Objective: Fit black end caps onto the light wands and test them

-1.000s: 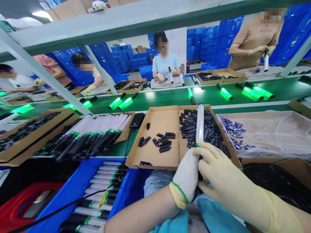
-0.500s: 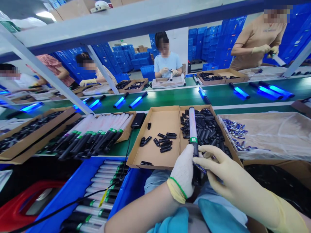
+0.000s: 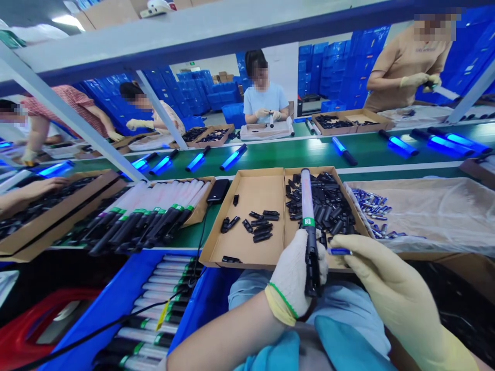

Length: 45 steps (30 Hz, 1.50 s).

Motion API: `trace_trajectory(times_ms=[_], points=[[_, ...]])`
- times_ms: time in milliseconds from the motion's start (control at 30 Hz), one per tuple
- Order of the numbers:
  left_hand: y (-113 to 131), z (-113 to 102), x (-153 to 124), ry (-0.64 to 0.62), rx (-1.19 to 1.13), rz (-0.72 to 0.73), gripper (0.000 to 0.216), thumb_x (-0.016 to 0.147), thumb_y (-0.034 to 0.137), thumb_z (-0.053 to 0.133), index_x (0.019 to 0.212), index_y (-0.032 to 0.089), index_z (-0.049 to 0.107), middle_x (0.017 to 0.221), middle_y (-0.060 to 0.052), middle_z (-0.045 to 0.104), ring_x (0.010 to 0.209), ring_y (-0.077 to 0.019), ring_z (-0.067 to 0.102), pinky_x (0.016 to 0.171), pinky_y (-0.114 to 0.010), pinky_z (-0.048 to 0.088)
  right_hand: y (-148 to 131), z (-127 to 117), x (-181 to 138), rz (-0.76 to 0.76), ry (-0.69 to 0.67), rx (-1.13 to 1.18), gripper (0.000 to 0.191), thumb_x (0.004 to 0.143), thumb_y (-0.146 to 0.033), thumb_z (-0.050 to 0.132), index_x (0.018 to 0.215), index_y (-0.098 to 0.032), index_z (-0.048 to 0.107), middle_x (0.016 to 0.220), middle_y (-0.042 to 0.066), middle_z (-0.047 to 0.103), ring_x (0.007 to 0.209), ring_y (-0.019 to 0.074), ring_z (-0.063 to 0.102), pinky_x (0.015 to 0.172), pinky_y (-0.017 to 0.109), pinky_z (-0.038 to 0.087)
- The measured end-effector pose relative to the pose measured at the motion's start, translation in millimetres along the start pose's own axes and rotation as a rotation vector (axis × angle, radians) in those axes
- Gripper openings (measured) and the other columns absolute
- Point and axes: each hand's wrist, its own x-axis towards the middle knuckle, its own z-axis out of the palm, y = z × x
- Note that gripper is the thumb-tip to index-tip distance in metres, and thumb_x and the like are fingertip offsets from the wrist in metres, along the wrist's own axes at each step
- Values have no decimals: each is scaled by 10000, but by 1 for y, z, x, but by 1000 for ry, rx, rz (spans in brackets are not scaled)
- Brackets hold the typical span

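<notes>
My left hand (image 3: 292, 273), in a white knit glove, is wrapped round the black handle of a light stick (image 3: 308, 198). The stick points away from me, its clear tube unlit above a green band marked 3. Its handle shows an open slot towards me. Just right of the handle, my right hand (image 3: 390, 281) in a pale yellow glove pinches a small blue battery (image 3: 340, 251), apart from the stick. Beneath the stick lies a cardboard box (image 3: 255, 188) with many small black plastic parts (image 3: 328, 206) in its right half and several in its left.
Loose batteries (image 3: 373, 203) lie in a lined tray (image 3: 436, 206) at right. Unlit light sticks (image 3: 154, 211) are stacked at left, more in a blue bin (image 3: 96, 309). Glowing sticks (image 3: 234, 156) lie on the green conveyor (image 3: 282, 154). A black cable (image 3: 127, 322) crosses the bin; co-workers sit opposite.
My right hand has drawn back to the right from the handle with the battery. The glowing sticks have shifted right along the conveyor. Another person's hand has come into the left box.
</notes>
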Motion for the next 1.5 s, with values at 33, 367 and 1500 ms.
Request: trace_trajectory(times_ms=[33, 367, 1500], points=[[-1, 1, 0, -3, -15, -11, 350, 935, 484, 564, 968, 144, 639, 678, 9, 562, 471, -72, 515, 418, -163, 387, -3, 3, 0, 118, 24, 52, 279, 971, -279, 565, 1244, -312, 612, 1051, 7, 717, 936, 158, 703, 805, 251, 597], [0, 11, -3, 78, -212, 2, 344, 948, 440, 552, 793, 139, 614, 656, -10, 589, 547, -87, 573, 511, -167, 461, -14, 33, 0, -13, -278, -220, 109, 914, -177, 567, 902, -208, 670, 869, 46, 677, 815, 202, 669, 732, 333, 575], [10, 4, -1, 150, -137, 145, 277, 991, 393, 491, 856, 164, 570, 648, 9, 565, 500, -89, 552, 472, -181, 467, -17, 23, -1, -193, -326, -253, 284, 981, -218, 436, 1114, -206, 687, 1040, 99, 627, 966, 237, 592, 823, 409, 526]])
